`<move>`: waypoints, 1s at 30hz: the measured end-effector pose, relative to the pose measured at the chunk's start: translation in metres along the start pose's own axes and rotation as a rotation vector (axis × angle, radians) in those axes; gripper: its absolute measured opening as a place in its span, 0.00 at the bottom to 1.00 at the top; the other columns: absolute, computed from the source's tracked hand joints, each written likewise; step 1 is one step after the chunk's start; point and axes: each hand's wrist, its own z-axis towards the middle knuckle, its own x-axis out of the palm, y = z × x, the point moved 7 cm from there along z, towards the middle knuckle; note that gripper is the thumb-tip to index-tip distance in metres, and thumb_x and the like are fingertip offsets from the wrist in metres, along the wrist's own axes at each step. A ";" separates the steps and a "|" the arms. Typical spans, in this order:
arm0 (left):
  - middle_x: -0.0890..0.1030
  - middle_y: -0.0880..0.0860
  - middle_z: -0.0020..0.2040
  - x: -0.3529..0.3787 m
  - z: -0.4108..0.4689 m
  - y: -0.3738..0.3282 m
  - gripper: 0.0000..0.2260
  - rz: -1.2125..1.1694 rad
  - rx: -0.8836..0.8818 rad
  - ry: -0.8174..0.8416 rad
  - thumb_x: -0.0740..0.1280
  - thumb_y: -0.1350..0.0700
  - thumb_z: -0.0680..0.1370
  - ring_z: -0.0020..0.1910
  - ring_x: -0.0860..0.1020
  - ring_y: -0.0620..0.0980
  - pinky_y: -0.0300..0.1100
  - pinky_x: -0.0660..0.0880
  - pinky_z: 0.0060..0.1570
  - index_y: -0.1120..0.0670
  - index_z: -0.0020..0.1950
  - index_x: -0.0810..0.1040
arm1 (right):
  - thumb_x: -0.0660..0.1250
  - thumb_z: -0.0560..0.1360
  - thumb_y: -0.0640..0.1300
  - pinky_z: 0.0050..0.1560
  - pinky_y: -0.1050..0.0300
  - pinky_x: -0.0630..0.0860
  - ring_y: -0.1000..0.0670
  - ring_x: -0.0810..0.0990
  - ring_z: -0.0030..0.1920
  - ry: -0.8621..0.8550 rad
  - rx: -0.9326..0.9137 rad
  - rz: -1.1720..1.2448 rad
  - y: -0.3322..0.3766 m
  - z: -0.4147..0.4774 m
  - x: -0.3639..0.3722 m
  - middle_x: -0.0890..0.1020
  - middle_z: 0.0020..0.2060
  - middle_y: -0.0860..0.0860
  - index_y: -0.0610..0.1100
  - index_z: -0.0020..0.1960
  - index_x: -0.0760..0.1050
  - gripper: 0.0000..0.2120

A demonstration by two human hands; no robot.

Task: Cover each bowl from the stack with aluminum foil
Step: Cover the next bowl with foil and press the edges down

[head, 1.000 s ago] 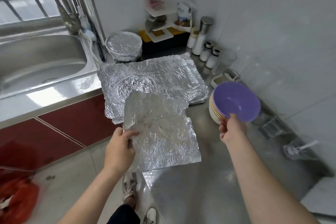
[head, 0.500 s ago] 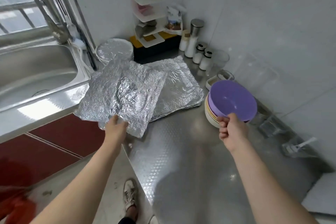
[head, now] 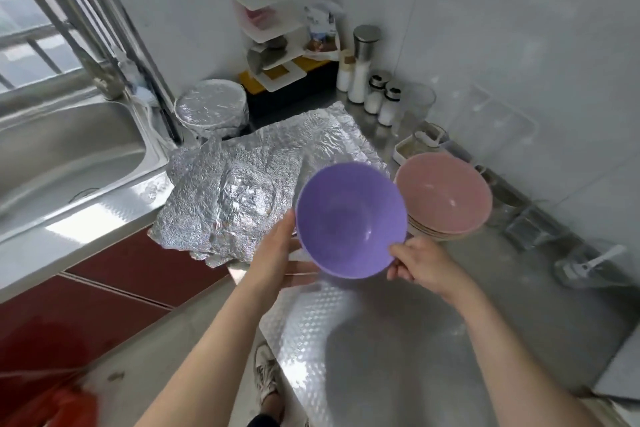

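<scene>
I hold a purple bowl (head: pixel 349 218) above the steel counter, lifted off the stack. My right hand (head: pixel 420 262) pinches its near rim. My left hand (head: pixel 277 253) lies open with straight fingers under the bowl's left side. The remaining stack of bowls (head: pixel 446 198), pink one on top, stands to the right. Crinkled aluminum foil sheets (head: pixel 242 191) lie on the counter to the left, just beyond the bowl. A foil-covered bowl (head: pixel 210 109) stands at the back by the sink.
A steel sink (head: pixel 65 152) is at the left. Spice jars (head: pixel 379 97), a white corner rack (head: pixel 273 45) and a small white dish (head: pixel 412 149) line the back wall. The counter's near corner (head: pixel 242 270) juts toward me above the floor.
My left hand let go of the foil sheet, which now lies on the pile, and came under the bowl. My right hand lifted the purple bowl off the stack and carried it left.
</scene>
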 end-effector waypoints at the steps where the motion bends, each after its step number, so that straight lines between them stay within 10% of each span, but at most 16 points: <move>1: 0.83 0.55 0.54 0.000 0.000 0.004 0.19 -0.009 -0.019 -0.018 0.58 0.39 0.81 0.42 0.85 0.61 0.48 0.81 0.37 0.49 0.65 0.74 | 0.59 0.77 0.37 0.25 0.65 0.65 0.54 0.68 0.21 0.028 0.025 -0.047 -0.007 0.001 0.004 0.76 0.23 0.44 0.37 0.25 0.74 0.22; 8: 0.82 0.57 0.44 0.011 0.002 0.035 0.17 0.349 -0.023 -0.081 0.63 0.61 0.78 0.34 0.84 0.63 0.59 0.82 0.38 0.47 0.63 0.67 | 0.62 0.80 0.50 0.25 0.62 0.61 0.53 0.66 0.21 0.121 0.200 -0.016 -0.047 0.011 0.013 0.73 0.23 0.49 0.41 0.33 0.79 0.21; 13: 0.81 0.55 0.33 -0.002 0.012 0.032 0.11 0.554 0.062 -0.242 0.62 0.58 0.74 0.26 0.80 0.54 0.53 0.80 0.34 0.52 0.55 0.71 | 0.63 0.68 0.72 0.33 0.57 0.72 0.46 0.79 0.40 -0.153 0.473 0.861 -0.071 0.009 -0.011 0.78 0.49 0.41 0.41 0.58 0.69 0.36; 20: 0.80 0.55 0.39 -0.008 0.014 0.031 0.08 0.661 0.096 -0.262 0.60 0.59 0.78 0.20 0.76 0.46 0.38 0.69 0.24 0.54 0.56 0.73 | 0.54 0.78 0.35 0.35 0.50 0.82 0.39 0.80 0.41 -0.448 0.365 1.172 -0.051 0.029 -0.039 0.78 0.46 0.38 0.39 0.66 0.67 0.17; 30: 0.73 0.59 0.30 0.006 0.019 0.045 0.09 0.311 -0.020 -0.243 0.57 0.64 0.78 0.25 0.71 0.52 0.38 0.66 0.23 0.61 0.57 0.70 | 0.50 0.77 0.30 0.55 0.39 0.78 0.32 0.76 0.54 -0.733 0.375 1.377 -0.078 -0.025 -0.050 0.74 0.54 0.37 0.38 0.67 0.67 0.21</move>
